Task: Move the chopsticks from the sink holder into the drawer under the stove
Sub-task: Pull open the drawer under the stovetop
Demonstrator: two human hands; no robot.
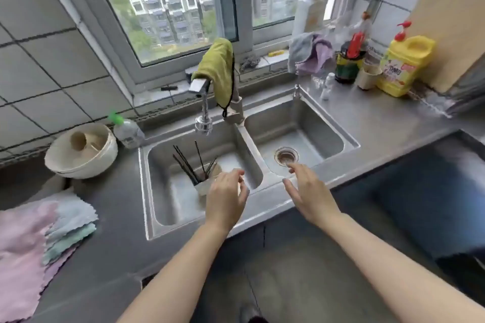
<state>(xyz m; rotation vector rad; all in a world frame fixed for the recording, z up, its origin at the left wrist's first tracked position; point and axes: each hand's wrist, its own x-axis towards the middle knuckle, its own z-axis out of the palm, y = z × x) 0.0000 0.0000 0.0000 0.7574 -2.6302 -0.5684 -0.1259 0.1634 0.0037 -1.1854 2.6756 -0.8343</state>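
**Over the double sink, both hands empty**

Over the left basin of the steel double sink (pixel 147 165), the left hand (pixel 227 198) hangs with its fingers loosely spread and holds nothing. It covers the right part of the pale chopstick holder (pixel 203 187), so the full form of the holder cannot be seen. The dark chopsticks (pixel 186 162) stand in this holder, inside the left basin, and lean to different sides. At least five thin sticks are visible, but they cross each other and the picture is soft, so the exact number is not sure.

The right hand (pixel 307 189) is also open and empty. It is above the front rim of the right basin, near the one round drain (pixel 286 156).

A green cloth (pixel 219 71) hangs over the faucet (pixel 203 123) and hides most of its neck. Left of the sink stand stacked cream bowls (pixel 81 155); a cup lies inside the top one, and how many bowls are under it is hard to tell. A stack of folded cloths (pixel 39 238) is cut off by the left edge. On the right counter one yellow pump bottle (pixel 404 65) is clear, while the small things beside it are blurred.
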